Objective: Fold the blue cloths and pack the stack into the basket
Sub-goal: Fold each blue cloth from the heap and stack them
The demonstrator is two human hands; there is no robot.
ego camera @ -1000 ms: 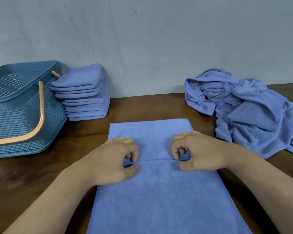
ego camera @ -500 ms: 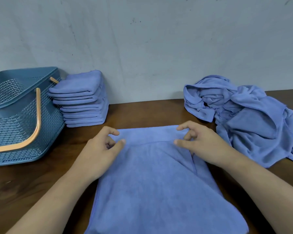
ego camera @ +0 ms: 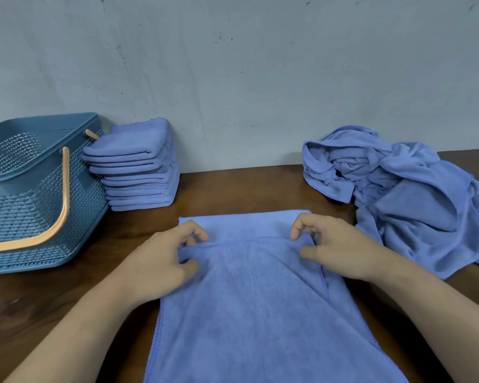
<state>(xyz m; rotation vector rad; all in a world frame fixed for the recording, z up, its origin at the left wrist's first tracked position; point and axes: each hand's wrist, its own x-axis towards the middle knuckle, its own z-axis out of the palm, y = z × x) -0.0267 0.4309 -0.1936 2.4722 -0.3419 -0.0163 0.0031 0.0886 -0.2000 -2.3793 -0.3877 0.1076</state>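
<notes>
A blue cloth (ego camera: 260, 305) lay at six o'clock on the table (ego camera: 246, 189), its near edge folded over toward twelve. The left hand (ego camera: 155, 261) and right hand (ego camera: 340, 250) each pinched a corner of that edge between thumb and fingertips. The cloth looked soft, light and limp, best held by both corners.

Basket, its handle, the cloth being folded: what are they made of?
Basket: likely moulded plastic, matte blue; perforated lattice walls. Handle: smooth tan, plastic or wood, unclear. Cloth: probably microfibre, matte; fine nap, stitched edge.
</notes>
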